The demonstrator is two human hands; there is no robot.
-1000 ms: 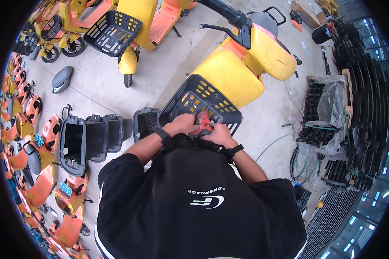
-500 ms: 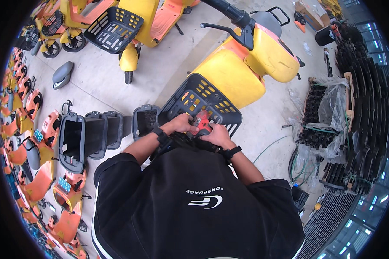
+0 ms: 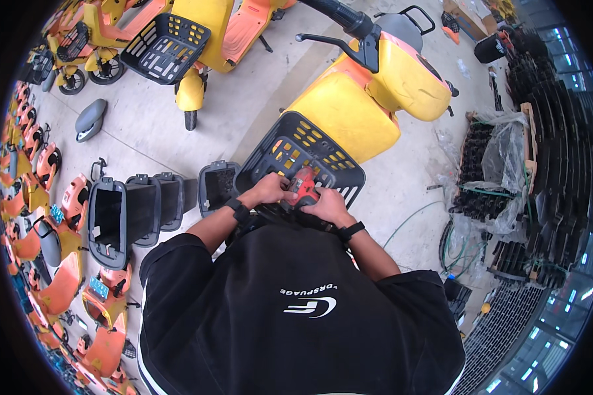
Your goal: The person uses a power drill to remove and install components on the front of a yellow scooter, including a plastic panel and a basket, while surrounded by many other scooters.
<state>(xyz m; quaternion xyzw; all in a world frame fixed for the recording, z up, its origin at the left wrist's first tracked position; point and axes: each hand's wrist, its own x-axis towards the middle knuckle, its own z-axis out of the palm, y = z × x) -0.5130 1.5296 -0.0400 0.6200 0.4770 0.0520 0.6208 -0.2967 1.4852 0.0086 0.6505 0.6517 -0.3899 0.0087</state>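
**2 Hands on 1 Red Tool**

My left hand is bent in and holds the left side of a red power tool. My right hand holds its near right side. The tool is over the near part of a black basket, and its nose points to the far side. I cannot tell if the tip touches anything. The basket is on the front of a yellow scooter.

I wear 1 black band on each wrist. Just left of the basket is 1 dark gray bin. Farther left, 3 more bins lie in a row. On the far left, a gray seat lies on the floor. To the right, clear plastic covers some black parts.
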